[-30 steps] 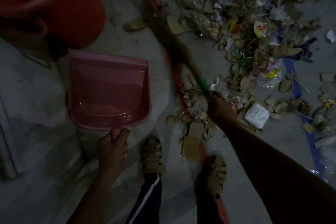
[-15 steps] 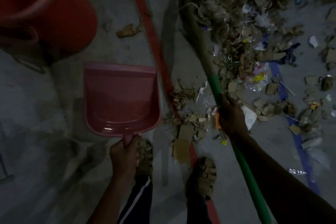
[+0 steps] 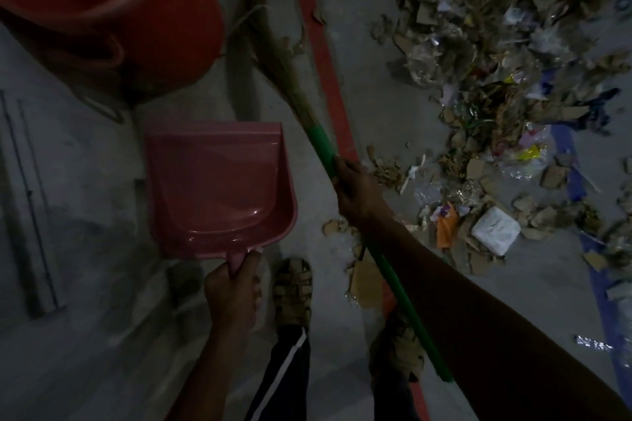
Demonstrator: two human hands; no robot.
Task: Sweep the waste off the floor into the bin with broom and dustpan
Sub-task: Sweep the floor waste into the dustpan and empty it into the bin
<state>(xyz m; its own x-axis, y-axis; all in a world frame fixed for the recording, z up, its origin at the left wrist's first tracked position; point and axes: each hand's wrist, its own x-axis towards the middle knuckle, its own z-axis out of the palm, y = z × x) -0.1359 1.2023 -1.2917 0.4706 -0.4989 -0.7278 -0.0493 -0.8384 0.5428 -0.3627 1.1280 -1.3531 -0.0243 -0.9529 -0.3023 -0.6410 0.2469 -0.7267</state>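
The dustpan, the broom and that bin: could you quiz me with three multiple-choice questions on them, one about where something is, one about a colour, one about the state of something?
1. Where is the waste pile relative to the red floor line?
A. right of it
B. left of it
C. inside the bin

2. What colour is the broom handle?
A. blue
B. green
C. white

3. What is in the dustpan?
A. cardboard scraps
B. a plastic bag
C. nothing visible

Answers: 1 A, the litter spreads right of the line, while the bin stands left. 2 B, the right hand grips a green stick. 3 C, the pink pan held by the left hand shows only bare plastic.
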